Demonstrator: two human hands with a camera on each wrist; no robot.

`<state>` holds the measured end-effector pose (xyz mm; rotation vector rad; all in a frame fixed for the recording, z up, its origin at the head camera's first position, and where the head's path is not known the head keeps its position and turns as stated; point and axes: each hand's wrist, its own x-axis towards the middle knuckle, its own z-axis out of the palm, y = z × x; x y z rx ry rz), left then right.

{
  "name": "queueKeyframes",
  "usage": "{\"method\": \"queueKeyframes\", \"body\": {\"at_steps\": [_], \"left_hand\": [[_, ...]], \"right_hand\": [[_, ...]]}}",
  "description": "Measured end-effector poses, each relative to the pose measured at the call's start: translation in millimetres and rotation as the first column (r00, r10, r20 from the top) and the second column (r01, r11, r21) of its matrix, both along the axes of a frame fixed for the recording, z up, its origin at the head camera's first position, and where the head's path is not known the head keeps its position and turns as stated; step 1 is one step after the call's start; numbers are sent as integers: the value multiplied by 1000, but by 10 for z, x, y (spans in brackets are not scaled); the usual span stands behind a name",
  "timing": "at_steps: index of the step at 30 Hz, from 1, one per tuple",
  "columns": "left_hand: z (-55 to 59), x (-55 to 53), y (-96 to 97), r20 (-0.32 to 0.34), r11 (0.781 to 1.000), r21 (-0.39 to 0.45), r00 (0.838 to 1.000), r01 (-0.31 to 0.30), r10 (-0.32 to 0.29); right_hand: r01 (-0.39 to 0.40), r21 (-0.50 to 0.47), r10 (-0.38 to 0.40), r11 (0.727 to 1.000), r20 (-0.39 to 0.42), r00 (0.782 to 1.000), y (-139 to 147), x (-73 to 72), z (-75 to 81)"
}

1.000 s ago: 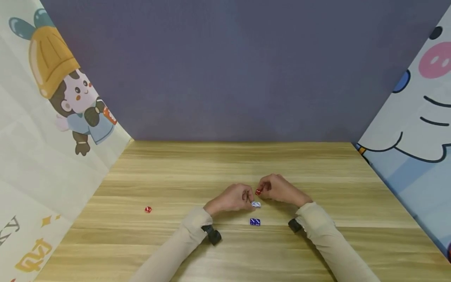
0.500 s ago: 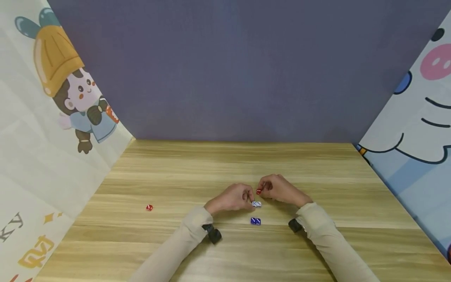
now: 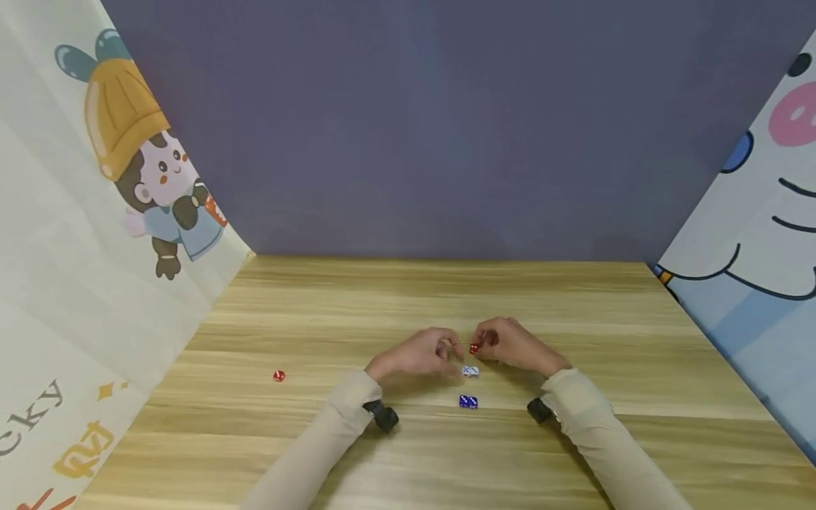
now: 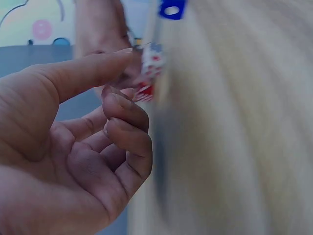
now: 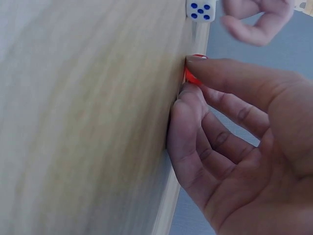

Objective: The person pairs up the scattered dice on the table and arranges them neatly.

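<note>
My right hand pinches a red die between thumb and fingers, right at the tabletop. Just in front of it, a pair of white dice lies side by side, pips upward. My left hand is beside the white pair, its fingers loosely bent; in the left wrist view thumb and forefinger are parted with nothing between them. Nearer to me sits a pair of dark blue dice, also side by side. A second red die lies alone on the left of the table.
The wood-grain table ends at a grey-blue panel at the back. Printed cartoon sheets flank it, one on the left and one on the right. Each wrist wears a dark strap with a camera.
My left fingers have let go of the white die and drawn slightly left. The right hand stays on the red die. The head view has shifted a little.
</note>
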<state>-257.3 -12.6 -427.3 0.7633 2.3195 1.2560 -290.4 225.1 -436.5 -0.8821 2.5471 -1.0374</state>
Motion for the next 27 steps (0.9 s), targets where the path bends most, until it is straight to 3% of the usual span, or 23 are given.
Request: {"method": "queueKeyframes", "body": {"at_steps": [5,8,16,19,22,27], "left_hand": [[153,80,-323,-23,997,21,996,-81,81],[203,193,-579,-12,990,46,991,-134,135],[164,576,-1329,-1,955,39,956,-293,293],[219,665,-1634,-3,932,62,934,-356,357],[300,712,-1921,-31,900,86,902,-427,430],[366,796,-2299,-136,839,-25,833,-544,536]], "right_hand": [[1,-5,0,1000,16,1000,-11,6,-2],[4,-10,-4,1000,22,1000,-23,10,0],[8,-6,-7,1000,23,1000,-3,14,-2],[15,-4,-15,1000,28,1000,11,8,-7],[20,-4,-20,1000,28,999,21,0,-9],[23,-4,-23,1000,36,999,11,8,1]]}}
